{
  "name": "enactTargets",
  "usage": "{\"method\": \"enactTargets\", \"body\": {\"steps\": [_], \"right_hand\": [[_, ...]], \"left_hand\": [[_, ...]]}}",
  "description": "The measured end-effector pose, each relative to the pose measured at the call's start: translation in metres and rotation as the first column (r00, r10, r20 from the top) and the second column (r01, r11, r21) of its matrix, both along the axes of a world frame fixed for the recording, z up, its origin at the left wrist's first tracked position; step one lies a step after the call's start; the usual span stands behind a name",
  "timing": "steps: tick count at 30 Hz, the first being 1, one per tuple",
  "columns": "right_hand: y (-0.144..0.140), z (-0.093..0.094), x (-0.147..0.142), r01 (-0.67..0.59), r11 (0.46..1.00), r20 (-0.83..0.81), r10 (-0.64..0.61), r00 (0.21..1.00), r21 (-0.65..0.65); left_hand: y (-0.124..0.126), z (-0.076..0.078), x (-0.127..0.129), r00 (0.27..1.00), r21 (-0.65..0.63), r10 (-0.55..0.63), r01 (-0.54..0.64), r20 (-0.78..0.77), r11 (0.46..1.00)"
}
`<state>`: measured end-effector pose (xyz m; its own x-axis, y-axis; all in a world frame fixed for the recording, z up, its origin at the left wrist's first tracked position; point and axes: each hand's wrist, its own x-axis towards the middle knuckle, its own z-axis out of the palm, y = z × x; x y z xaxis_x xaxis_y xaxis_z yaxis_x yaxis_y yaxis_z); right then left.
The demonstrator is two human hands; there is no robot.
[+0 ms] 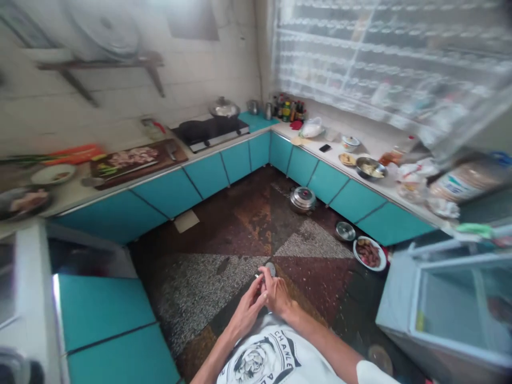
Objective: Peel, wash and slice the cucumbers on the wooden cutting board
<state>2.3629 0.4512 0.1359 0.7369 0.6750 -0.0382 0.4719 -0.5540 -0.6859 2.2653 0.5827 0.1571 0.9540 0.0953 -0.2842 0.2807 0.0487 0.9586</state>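
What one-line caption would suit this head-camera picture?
Left hand and right hand meet around a small grey object above a patterned kitchen floor, teal cabinets around.

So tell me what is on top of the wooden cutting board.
The wooden cutting board carries a pile of pinkish chopped meat and some green stalks at its left end. Motion blur hides finer detail, and the wood beneath the pile is covered.

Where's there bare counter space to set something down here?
Free patch: counter between the red cloth and stove, and around the phone. Crowded: by the metal bowl rightward, and by the cutting board leftward.
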Motion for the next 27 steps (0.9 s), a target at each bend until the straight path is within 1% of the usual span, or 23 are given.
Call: {"method": "enactTargets", "body": {"steps": [3, 5, 7, 9, 11, 12, 14, 16, 18, 19, 21, 23, 25, 27], "right_hand": [[0.036, 0.014, 0.054, -0.161, 0.987, -0.002, 0.161, 0.987, -0.016], [0.062, 0.026, 0.089, -0.248, 0.969, -0.024, 0.247, 0.969, -0.023], [0.09, 0.037, 0.121, -0.344, 0.939, -0.048, 0.343, 0.938, -0.024], [0.12, 0.044, 0.15, -0.445, 0.896, -0.073, 0.443, 0.894, -0.007], [0.149, 0.047, 0.174, -0.529, 0.848, -0.095, 0.529, 0.843, 0.027], [0.163, 0.047, 0.184, -0.558, 0.829, -0.105, 0.559, 0.823, 0.036], [0.189, 0.044, 0.204, -0.613, 0.79, -0.118, 0.61, 0.783, 0.019], [0.216, 0.037, 0.222, -0.673, 0.738, -0.122, 0.664, 0.737, -0.053], [0.247, 0.029, 0.238, -0.728, 0.666, -0.123, 0.718, 0.685, -0.162], [0.265, 0.025, 0.244, -0.751, 0.622, -0.116, 0.748, 0.654, -0.222], [0.301, 0.019, 0.252, -0.784, 0.516, -0.106, 0.809, 0.579, -0.345], [0.338, 0.018, 0.253, -0.781, 0.427, -0.094, 0.849, 0.519, -0.456], [0.377, 0.021, 0.249, -0.756, 0.366, -0.091, 0.869, 0.486, -0.543], [0.417, 0.025, 0.241, -0.738, 0.327, -0.086, 0.884, 0.46, -0.59]], "left_hand": [[0.029, 0.012, 0.047, 0.991, 0.045, 0.131, -0.132, 0.022, 0.99], [0.049, 0.022, 0.076, 0.973, 0.031, 0.23, -0.229, -0.031, 0.973], [0.07, 0.028, 0.099, 0.941, -0.013, 0.321, -0.324, -0.105, 0.946], [0.09, 0.029, 0.116, 0.894, -0.064, 0.423, -0.436, -0.148, 0.898], [0.109, 0.025, 0.126, 0.817, -0.108, 0.551, -0.571, -0.17, 0.813], [0.119, 0.022, 0.128, 0.764, -0.127, 0.618, -0.643, -0.188, 0.756], [0.138, 0.014, 0.128, 0.64, -0.155, 0.734, -0.768, -0.227, 0.622], [0.159, 0.004, 0.121, 0.512, -0.181, 0.817, -0.859, -0.263, 0.48], [0.184, -0.006, 0.106, 0.385, -0.222, 0.877, -0.917, -0.286, 0.33], [0.197, -0.012, 0.094, 0.322, -0.246, 0.901, -0.935, -0.292, 0.255], [0.223, -0.023, 0.067, 0.183, -0.272, 0.933, -0.957, -0.311, 0.097], [0.246, -0.034, 0.037, 0.033, -0.262, 0.933, -0.963, -0.359, -0.067], [0.265, -0.046, 0.005, -0.11, -0.233, 0.894, -0.945, -0.435, -0.229], [0.278, -0.06, -0.025, -0.222, -0.206, 0.83, -0.906, -0.511, -0.369]]}}
